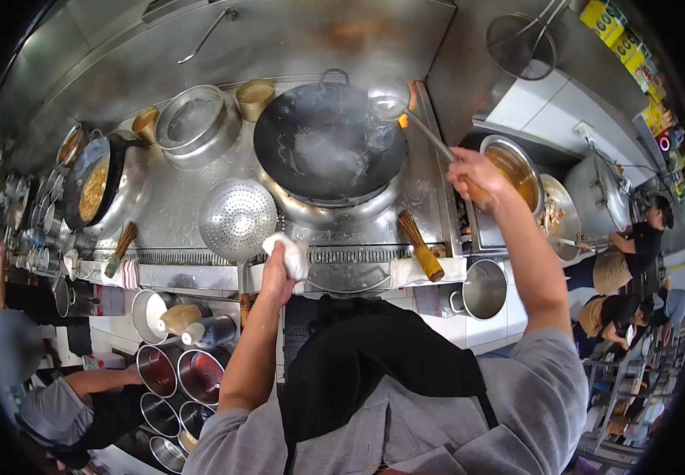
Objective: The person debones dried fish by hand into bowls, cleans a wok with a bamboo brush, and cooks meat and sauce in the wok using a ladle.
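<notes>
R hand [475, 174] has fingers clamped on ladle [431, 136], bowl o/ wok [303, 158], prob. stiff, bowl-heavy, best held by wood grip; L hand [277, 277] fingers closed on cloth [296, 255], prob. soft, light, nr strainer [238, 218].

A shiny grey stainless-steel wall [287, 39] with a blurred orange-brown patch [350, 30] spans the back, a white tiled wall section [526, 111] shows at right, a white tiled floor [445, 336] lies below, and a silver metal rack [602, 405] stands lower right.
</notes>
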A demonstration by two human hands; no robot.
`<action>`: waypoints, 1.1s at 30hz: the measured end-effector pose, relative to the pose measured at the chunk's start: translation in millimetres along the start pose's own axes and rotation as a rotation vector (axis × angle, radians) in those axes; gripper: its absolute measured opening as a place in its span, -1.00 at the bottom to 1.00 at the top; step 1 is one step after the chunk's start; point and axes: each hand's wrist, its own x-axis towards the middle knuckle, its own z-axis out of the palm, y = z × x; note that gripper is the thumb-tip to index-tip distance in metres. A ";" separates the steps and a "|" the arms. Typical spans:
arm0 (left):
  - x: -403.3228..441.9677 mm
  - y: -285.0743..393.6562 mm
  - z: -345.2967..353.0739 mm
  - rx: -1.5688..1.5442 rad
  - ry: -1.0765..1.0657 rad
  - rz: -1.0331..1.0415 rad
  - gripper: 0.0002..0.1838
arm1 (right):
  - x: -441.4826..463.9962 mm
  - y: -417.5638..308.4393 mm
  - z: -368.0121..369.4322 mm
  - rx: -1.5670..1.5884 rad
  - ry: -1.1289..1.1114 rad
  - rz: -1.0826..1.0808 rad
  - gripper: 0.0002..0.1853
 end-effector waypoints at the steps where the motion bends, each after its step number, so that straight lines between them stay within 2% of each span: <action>1: 4.2 5.0 17.1 -0.003 0.018 -0.022 -0.43 | -10.5 20.5 -8.5 0.009 0.007 0.004 -0.28; 3: 20.2 7.3 36.1 0.072 -0.029 -0.034 -0.42 | -26.1 83.6 -18.3 0.066 0.156 -0.241 -0.16; 5: 30.0 10.2 59.6 0.098 0.015 -0.010 -0.40 | -28.2 155.9 1.7 -0.031 0.370 -0.237 -0.16; 8: 36.8 10.4 84.6 0.076 0.055 -0.015 -0.39 | -39.2 258.6 -15.4 -0.598 0.576 -0.366 -0.10; 9: 41.3 12.9 93.5 0.048 0.063 -0.029 -0.39 | -50.8 277.5 -30.3 -0.763 0.582 -0.392 -0.08; 11: 56.1 14.0 107.8 0.059 0.089 -0.045 -0.38 | -72.4 313.7 -42.8 -0.826 0.498 -0.125 -0.07; 13: 83.5 6.8 126.2 -0.040 0.224 0.013 -0.43 | -77.8 340.4 -42.9 -0.990 0.396 0.239 -0.05; 14: 100.0 -1.3 132.7 -0.001 0.263 0.061 -0.54 | -78.1 361.4 -38.9 -1.064 0.419 0.225 -0.04; 15: 102.6 -8.7 145.1 0.002 0.338 0.180 -0.73 | -78.8 379.4 -35.4 -1.138 0.444 0.207 -0.02; 16: 112.7 -19.1 136.7 0.036 0.313 0.211 -0.78 | -80.5 383.3 -33.8 -1.090 0.421 0.204 0.00; 17: 122.3 -27.1 127.1 0.075 0.289 0.247 -0.80 | -79.9 379.8 -34.3 -1.038 0.395 0.197 0.02; 19: 123.3 -11.9 117.4 0.231 0.373 0.365 -0.73 | -70.5 366.0 -50.2 -1.055 0.316 0.098 -0.06; 21: 126.4 21.1 74.2 0.385 0.347 0.257 -0.72 | -48.8 342.7 -85.6 -1.044 0.252 -0.023 -0.39; 22: 114.3 42.7 73.1 0.372 0.370 0.236 -0.70 | -44.6 303.0 -76.5 -0.875 0.336 0.021 -0.50; 23: 104.6 66.8 78.0 0.360 0.387 0.218 -0.68 | -21.5 325.0 -75.1 -0.877 0.333 0.015 -0.50; 24: 110.2 78.6 70.7 0.380 0.412 0.269 -0.66 | 21.8 368.6 -73.3 -1.007 0.193 0.012 -0.37; 25: 116.5 84.7 65.2 0.397 0.437 0.318 -0.64 | 34.1 369.0 -68.6 -1.081 0.120 0.012 -0.29; 26: 113.2 88.0 72.1 0.441 0.555 0.362 -0.62 | 46.1 368.9 -63.6 -1.151 0.047 0.006 -0.21; 27: 116.4 78.4 67.1 0.431 0.561 0.361 -0.62 | 39.4 334.0 -37.7 -1.011 0.040 0.169 -0.22; 28: 126.3 67.0 58.1 0.529 0.595 0.436 -0.53 | 34.0 304.5 -18.2 -0.862 0.039 0.326 -0.24; 29: 138.3 59.0 50.0 0.626 0.624 0.516 -0.43 | 29.9 301.4 -24.6 -0.868 0.046 0.318 -0.24; 30: 146.2 47.7 39.7 0.571 0.429 0.396 -0.37 | 19.1 303.0 -40.0 -0.346 0.009 0.314 -0.24; 31: 131.8 42.4 55.4 0.511 0.417 0.468 -0.37 | 12.0 299.7 -49.5 0.168 -0.034 0.296 -0.23; 33: 108.7 57.4 71.8 0.357 0.352 0.489 -0.40 | -43.5 243.3 -44.2 0.444 -0.048 0.122 -0.26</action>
